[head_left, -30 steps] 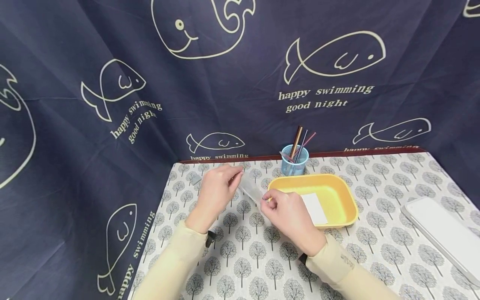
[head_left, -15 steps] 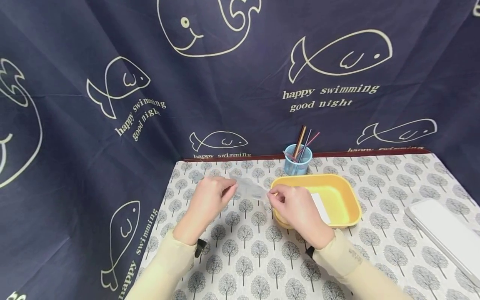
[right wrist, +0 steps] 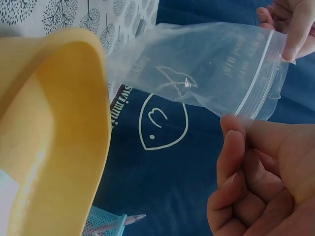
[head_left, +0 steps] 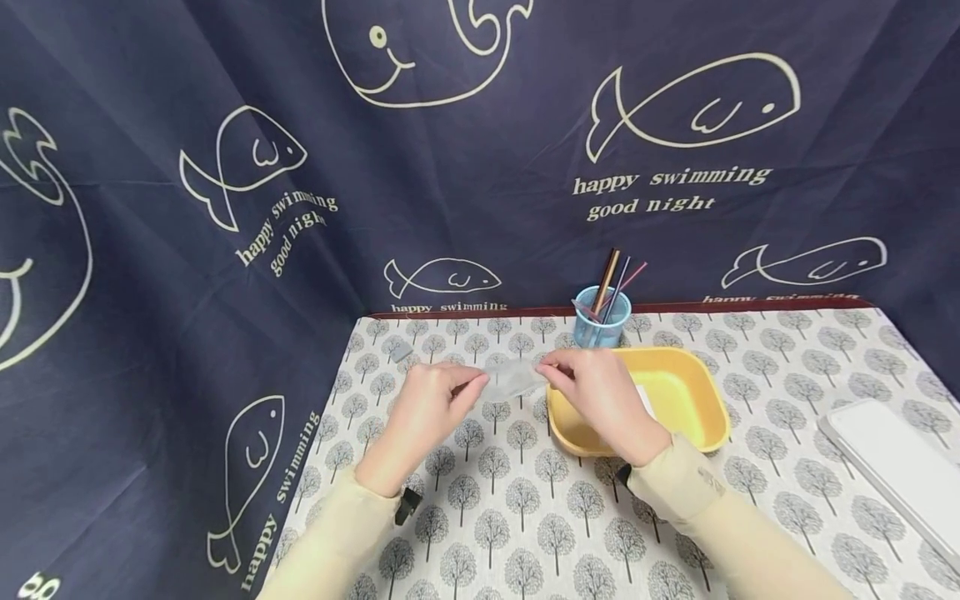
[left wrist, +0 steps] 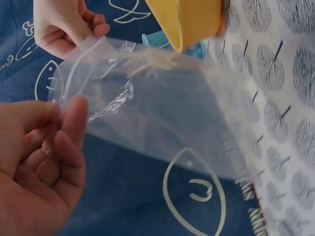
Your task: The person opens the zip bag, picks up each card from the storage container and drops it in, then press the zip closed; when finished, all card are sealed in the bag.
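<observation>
A clear, soft plastic zip bag (right wrist: 211, 73) hangs between the two hands, near the table's middle in the head view. The left hand (head_left: 431, 404), at 8 o'clock from it, pinches one side of its mouth between thumb and forefinger; the right hand (head_left: 600, 402), at 3 o'clock, pinches the other, its remaining fingers curled in.

The step in hand looks like holding the mouth spread by its ends; the next move would seem to call for working the lips with the fingertips while neither corner slips.

A yellow, rounded plastic basin (head_left: 678, 400) sits at 3 o'clock, partly behind the right hand; a pale blue mesh cup (head_left: 600, 333) of pencils stands at 2 o'clock and a small grey block (head_left: 401, 351) lies at 10 o'clock.

Whether the ribbed zip strip (right wrist: 258, 76) is sealed is hard to make out. The white flat piece (right wrist: 7, 204) in the basin is mostly hidden, and a white slab (head_left: 892, 467) towards 4 o'clock is cut off.
</observation>
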Demonstrator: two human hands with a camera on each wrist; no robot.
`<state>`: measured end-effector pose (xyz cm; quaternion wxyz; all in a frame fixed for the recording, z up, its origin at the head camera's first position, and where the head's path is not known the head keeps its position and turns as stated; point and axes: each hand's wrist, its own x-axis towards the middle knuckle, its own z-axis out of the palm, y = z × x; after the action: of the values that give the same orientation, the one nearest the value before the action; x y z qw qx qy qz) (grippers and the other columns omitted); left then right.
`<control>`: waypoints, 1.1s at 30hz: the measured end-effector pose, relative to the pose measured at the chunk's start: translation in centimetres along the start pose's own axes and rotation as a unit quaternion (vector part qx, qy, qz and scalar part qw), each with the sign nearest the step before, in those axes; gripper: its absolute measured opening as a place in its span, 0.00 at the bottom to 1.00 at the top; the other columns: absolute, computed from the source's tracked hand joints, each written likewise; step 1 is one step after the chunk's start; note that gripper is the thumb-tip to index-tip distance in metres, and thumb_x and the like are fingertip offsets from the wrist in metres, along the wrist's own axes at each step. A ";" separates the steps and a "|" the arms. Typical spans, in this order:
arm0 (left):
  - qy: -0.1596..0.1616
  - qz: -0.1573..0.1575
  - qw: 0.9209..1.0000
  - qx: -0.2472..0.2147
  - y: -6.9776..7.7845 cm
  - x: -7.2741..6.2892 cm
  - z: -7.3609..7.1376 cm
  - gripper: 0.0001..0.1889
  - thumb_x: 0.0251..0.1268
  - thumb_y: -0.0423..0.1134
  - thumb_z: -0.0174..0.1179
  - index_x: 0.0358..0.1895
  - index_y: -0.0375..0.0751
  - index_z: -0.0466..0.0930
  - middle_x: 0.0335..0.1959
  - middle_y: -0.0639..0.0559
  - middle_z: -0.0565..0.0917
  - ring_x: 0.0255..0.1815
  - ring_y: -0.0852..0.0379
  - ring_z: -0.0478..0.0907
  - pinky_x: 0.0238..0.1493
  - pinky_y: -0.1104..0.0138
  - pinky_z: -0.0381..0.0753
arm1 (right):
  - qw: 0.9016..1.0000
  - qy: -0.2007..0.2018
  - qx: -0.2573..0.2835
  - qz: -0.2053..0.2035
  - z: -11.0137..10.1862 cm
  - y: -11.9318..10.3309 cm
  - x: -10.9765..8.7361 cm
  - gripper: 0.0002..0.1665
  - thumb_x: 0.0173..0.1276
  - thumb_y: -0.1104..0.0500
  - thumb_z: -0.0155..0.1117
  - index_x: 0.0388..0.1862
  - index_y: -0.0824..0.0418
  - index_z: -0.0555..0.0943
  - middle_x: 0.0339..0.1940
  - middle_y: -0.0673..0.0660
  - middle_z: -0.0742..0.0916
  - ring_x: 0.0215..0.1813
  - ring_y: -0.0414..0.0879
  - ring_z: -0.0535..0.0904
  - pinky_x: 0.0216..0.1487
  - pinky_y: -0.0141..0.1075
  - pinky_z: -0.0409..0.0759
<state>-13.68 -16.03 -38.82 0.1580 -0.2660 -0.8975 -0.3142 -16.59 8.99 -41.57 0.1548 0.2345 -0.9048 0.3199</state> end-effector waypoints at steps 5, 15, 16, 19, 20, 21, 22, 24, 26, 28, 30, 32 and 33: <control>0.017 -0.074 0.995 -0.062 -0.8 0.6 0.7 0.07 0.72 0.38 0.68 0.35 0.45 0.93 0.20 0.59 0.85 0.18 0.65 0.79 0.21 0.69 0.78 | 1.000 -0.002 -0.002 0.010 0.3 0.2 0.2 0.07 0.72 0.56 0.73 0.41 0.59 0.92 0.36 0.53 0.92 0.35 0.48 0.89 0.40 0.46 0.87; 0.034 -0.112 0.989 -0.091 -1.8 1.9 0.4 0.09 0.68 0.42 0.73 0.28 0.52 0.91 0.20 0.62 0.86 0.18 0.66 0.80 0.19 0.65 0.77 | 0.999 -0.015 0.040 0.027 -0.1 0.3 -0.1 0.10 0.74 0.53 0.70 0.40 0.57 0.91 0.33 0.49 0.91 0.26 0.36 0.78 0.28 0.35 0.79; 0.032 -0.114 0.989 -0.086 -1.8 2.0 0.3 0.09 0.68 0.42 0.73 0.27 0.52 0.91 0.20 0.63 0.86 0.17 0.66 0.79 0.19 0.66 0.76 | 0.999 -0.017 0.042 0.028 -0.2 0.3 -0.1 0.10 0.75 0.53 0.70 0.40 0.57 0.91 0.31 0.48 0.90 0.25 0.36 0.77 0.27 0.35 0.78; 0.028 -0.112 0.991 -0.075 -1.6 2.4 0.0 0.08 0.68 0.43 0.73 0.28 0.53 0.91 0.18 0.66 0.84 0.16 0.64 0.77 0.17 0.66 0.73 | 0.998 -0.025 0.047 0.037 -0.6 0.2 -0.3 0.10 0.75 0.52 0.69 0.40 0.55 0.91 0.27 0.45 0.87 0.23 0.37 0.75 0.24 0.35 0.75; 0.028 -0.109 0.991 -0.069 -1.5 2.5 -0.1 0.08 0.68 0.43 0.73 0.28 0.52 0.91 0.18 0.65 0.84 0.15 0.64 0.76 0.16 0.66 0.71 | 0.998 -0.028 0.049 0.039 -0.7 0.2 -0.3 0.10 0.76 0.52 0.68 0.39 0.55 0.91 0.26 0.44 0.86 0.22 0.37 0.74 0.23 0.35 0.74; 0.028 -0.106 0.992 -0.065 -1.5 2.6 -0.2 0.08 0.68 0.42 0.73 0.28 0.52 0.91 0.18 0.64 0.84 0.15 0.64 0.75 0.16 0.67 0.70 | 0.997 -0.030 0.049 0.042 -0.8 0.1 -0.4 0.10 0.76 0.52 0.68 0.39 0.54 0.91 0.24 0.43 0.85 0.21 0.37 0.73 0.22 0.36 0.73; 0.028 -0.102 0.992 -0.061 -1.4 2.7 -0.4 0.08 0.68 0.42 0.73 0.28 0.51 0.92 0.18 0.64 0.85 0.14 0.64 0.74 0.16 0.67 0.70 | 0.997 -0.032 0.049 0.044 -0.9 0.1 -0.4 0.10 0.76 0.51 0.68 0.38 0.53 0.90 0.23 0.42 0.84 0.21 0.38 0.73 0.22 0.36 0.72; 0.030 -0.094 0.994 -0.051 -1.3 2.8 -0.6 0.07 0.67 0.41 0.73 0.29 0.49 0.92 0.18 0.62 0.84 0.14 0.64 0.73 0.16 0.68 0.70 | 0.997 -0.037 0.052 0.047 -1.2 0.0 -0.5 0.10 0.77 0.51 0.67 0.37 0.52 0.90 0.23 0.42 0.82 0.22 0.38 0.73 0.22 0.36 0.72; 0.032 -0.089 0.995 -0.041 -1.2 2.9 -0.9 0.06 0.66 0.40 0.74 0.29 0.47 0.92 0.18 0.61 0.84 0.14 0.64 0.73 0.16 0.68 0.70 | 0.997 -0.044 0.051 0.047 -1.5 0.1 -0.6 0.11 0.77 0.50 0.66 0.36 0.53 0.89 0.21 0.43 0.81 0.22 0.39 0.73 0.24 0.36 0.73; 0.031 -0.084 0.995 -0.031 -1.2 3.0 -1.1 0.06 0.66 0.40 0.74 0.30 0.47 0.93 0.18 0.62 0.84 0.14 0.64 0.72 0.16 0.68 0.70 | 0.996 -0.053 0.053 0.055 -2.0 0.4 -0.7 0.12 0.78 0.50 0.65 0.39 0.55 0.90 0.24 0.43 0.83 0.25 0.38 0.75 0.27 0.36 0.75; 0.030 -0.079 0.996 -0.022 -1.1 3.1 -1.2 0.06 0.66 0.40 0.74 0.29 0.47 0.92 0.17 0.62 0.83 0.13 0.65 0.72 0.16 0.67 0.69 | 0.995 -0.060 0.047 0.062 -2.5 1.1 -0.6 0.13 0.78 0.52 0.64 0.41 0.57 0.90 0.25 0.45 0.85 0.24 0.39 0.75 0.26 0.36 0.76; 0.026 -0.075 0.997 -0.019 -1.1 3.2 -1.4 0.06 0.66 0.40 0.74 0.30 0.47 0.92 0.17 0.62 0.83 0.14 0.65 0.72 0.16 0.67 0.70 | 0.995 -0.066 0.037 0.068 -3.2 2.2 -0.5 0.12 0.78 0.54 0.63 0.44 0.59 0.90 0.26 0.46 0.86 0.24 0.39 0.75 0.26 0.36 0.77; 0.024 -0.074 0.997 -0.018 -1.1 3.2 -1.5 0.06 0.66 0.40 0.74 0.30 0.46 0.92 0.17 0.62 0.83 0.14 0.65 0.72 0.16 0.67 0.70 | 0.995 -0.068 0.028 0.069 -3.6 2.8 -0.4 0.12 0.77 0.56 0.63 0.44 0.60 0.90 0.27 0.46 0.86 0.24 0.40 0.76 0.26 0.36 0.77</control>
<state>-16.76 -16.52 -36.81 0.1510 -0.1942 -0.9049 -0.3472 -17.24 13.36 -40.50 0.0641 0.1970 -0.9179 0.3383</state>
